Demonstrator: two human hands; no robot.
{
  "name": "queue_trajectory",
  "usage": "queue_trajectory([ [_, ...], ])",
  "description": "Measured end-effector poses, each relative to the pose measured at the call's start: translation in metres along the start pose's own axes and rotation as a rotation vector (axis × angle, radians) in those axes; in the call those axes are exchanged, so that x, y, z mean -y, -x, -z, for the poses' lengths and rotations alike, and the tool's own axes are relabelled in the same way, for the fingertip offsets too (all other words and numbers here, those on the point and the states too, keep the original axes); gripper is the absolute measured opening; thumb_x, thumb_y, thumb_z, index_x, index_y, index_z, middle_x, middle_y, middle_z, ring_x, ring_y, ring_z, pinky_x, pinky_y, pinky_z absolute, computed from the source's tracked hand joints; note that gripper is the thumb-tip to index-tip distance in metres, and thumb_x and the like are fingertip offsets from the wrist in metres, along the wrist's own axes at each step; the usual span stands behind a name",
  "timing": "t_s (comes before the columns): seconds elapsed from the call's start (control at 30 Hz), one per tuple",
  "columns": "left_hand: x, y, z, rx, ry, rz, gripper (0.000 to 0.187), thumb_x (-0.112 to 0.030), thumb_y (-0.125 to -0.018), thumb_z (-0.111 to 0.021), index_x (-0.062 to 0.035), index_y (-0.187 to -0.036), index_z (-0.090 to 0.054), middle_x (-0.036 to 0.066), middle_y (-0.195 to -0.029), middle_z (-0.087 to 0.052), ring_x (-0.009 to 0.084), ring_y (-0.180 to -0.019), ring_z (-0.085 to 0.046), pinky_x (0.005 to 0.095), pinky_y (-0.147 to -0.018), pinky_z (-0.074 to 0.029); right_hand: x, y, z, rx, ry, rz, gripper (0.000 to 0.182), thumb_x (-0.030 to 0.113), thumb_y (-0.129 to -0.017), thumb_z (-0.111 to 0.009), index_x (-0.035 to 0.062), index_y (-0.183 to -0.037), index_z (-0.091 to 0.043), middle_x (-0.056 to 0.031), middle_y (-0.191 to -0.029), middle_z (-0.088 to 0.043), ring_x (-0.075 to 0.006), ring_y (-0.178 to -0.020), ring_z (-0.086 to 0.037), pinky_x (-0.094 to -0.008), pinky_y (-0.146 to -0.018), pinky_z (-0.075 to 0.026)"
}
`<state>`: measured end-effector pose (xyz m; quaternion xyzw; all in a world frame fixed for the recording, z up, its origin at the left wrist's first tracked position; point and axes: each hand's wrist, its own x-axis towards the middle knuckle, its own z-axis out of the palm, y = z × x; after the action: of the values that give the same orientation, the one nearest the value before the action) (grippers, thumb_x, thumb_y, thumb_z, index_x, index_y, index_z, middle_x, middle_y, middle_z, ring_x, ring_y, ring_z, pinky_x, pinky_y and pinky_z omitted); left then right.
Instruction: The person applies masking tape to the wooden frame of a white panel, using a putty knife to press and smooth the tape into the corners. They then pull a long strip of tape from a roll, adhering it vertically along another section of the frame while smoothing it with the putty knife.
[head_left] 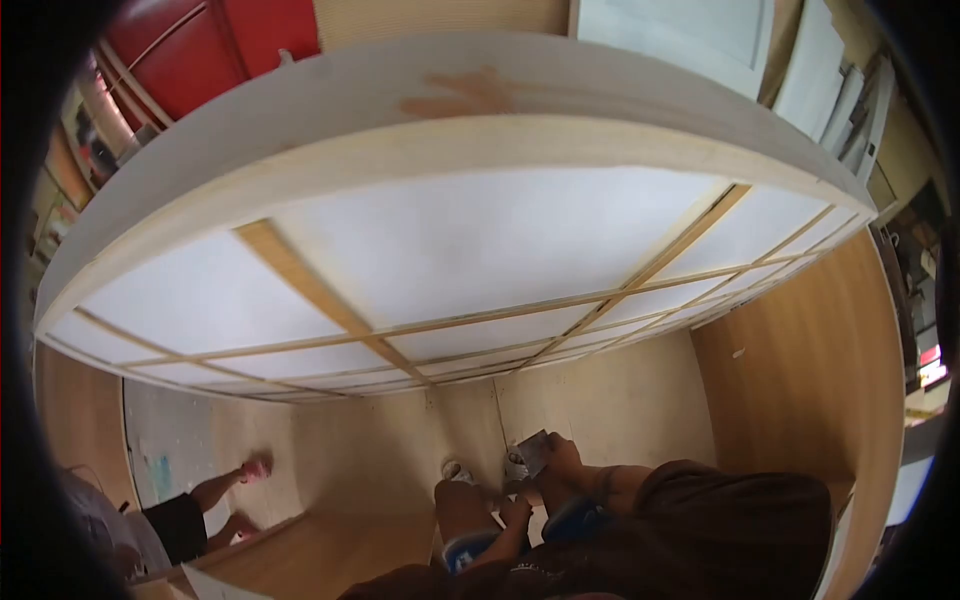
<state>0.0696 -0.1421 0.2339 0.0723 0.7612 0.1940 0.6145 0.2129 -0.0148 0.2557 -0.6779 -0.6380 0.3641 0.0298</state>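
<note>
My right hand [565,456] grips a flat grey rectangular piece [536,452], perhaps a scraper blade or a sanding sheet; its exact kind is too small to tell. In front of my lap, my left hand [515,512] has its fingers curled inward, and I cannot make out what is in them. Above both hands spans a large panel [480,240] with white fields divided by thin wooden strips. Neither hand touches it. Its thick pale edge [490,140] curves across the view, with an orange-brown smear [460,95] on the outer face.
Wooden side boards stand at the right [800,360] and lower left [350,545]. Another person [175,530] in dark shorts is at the lower left. A red panel [210,50] and white boards [680,40] are behind. The pale floor [620,400] lies under my feet.
</note>
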Motion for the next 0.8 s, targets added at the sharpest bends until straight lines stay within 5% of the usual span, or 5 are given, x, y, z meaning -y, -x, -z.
queue_trajectory([
  [0.27, -0.004, -0.012, -0.003, 0.038, 0.285, -0.112, 0.051, -0.017, -0.094, -0.061, 0.0135, -0.134, -0.053, 0.032, -0.114, -0.067, 0.0319, -0.085, -0.072, 0.0385, -0.069, -0.059, -0.027, 0.016, 0.058, -0.036, -0.859, -0.39, 0.05, 0.029, -0.099, -0.069, -0.003, -0.134, -0.055, -0.016, -0.097, -0.073, -0.026, -0.084, -0.073, -0.0384, -0.068, -0.059],
  [0.43, -0.083, 0.092, 0.052, -0.208, -0.098, -0.518, 0.034, -0.023, -0.093, -0.062, 0.0043, -0.114, -0.064, 0.025, -0.1, -0.071, 0.0354, -0.091, -0.072, 0.0431, -0.076, -0.054, 0.006, 0.04, 0.132, -0.004, -0.877, -0.483, 0.05, 0.012, -0.097, -0.069, 0.0051, -0.14, -0.045, -0.0158, -0.103, -0.069, -0.0261, -0.079, -0.072, -0.039, -0.06, -0.061],
  [0.5, -0.111, 0.124, 0.072, -0.241, -0.131, -0.597, 0.036, -0.028, -0.093, -0.064, 0.0029, -0.11, -0.065, 0.024, -0.098, -0.071, 0.0372, -0.09, -0.071, 0.0446, -0.078, -0.053, 0.011, 0.045, 0.144, -0.059, -0.833, -0.432, 0.044, 0.009, -0.098, -0.064, 0.0056, -0.138, -0.047, -0.0159, -0.102, -0.068, -0.0253, -0.076, -0.069, -0.0409, -0.059, -0.06],
  [0.63, -0.162, 0.157, 0.102, -0.265, -0.036, -0.743, 0.033, -0.027, -0.093, -0.067, 0.0026, -0.107, -0.067, 0.023, -0.092, -0.072, 0.0334, -0.085, -0.072, 0.043, -0.076, -0.053, 0.04, 0.03, 0.167, 0.066, -0.86, -0.182, 0.031, 0.015, -0.104, -0.059, -0.0012, -0.13, -0.06, -0.0138, -0.119, -0.069, -0.0249, -0.108, -0.063, -0.0371, -0.091, -0.052],
  [0.8, -0.229, 0.231, 0.126, -0.176, 0.337, -0.956, 0.024, -0.016, -0.094, -0.072, 0.0012, -0.111, -0.07, 0.006, -0.092, -0.073, 0.0135, -0.09, -0.066, 0.0337, -0.084, -0.052, 0.085, 0.006, 0.187, 0.225, -0.604, 0.379, 0.019, 0.004, -0.092, -0.062, -0.0016, -0.11, -0.066, -0.0052, -0.097, -0.066, -0.0156, -0.089, -0.059, -0.0311, -0.081, -0.048],
])
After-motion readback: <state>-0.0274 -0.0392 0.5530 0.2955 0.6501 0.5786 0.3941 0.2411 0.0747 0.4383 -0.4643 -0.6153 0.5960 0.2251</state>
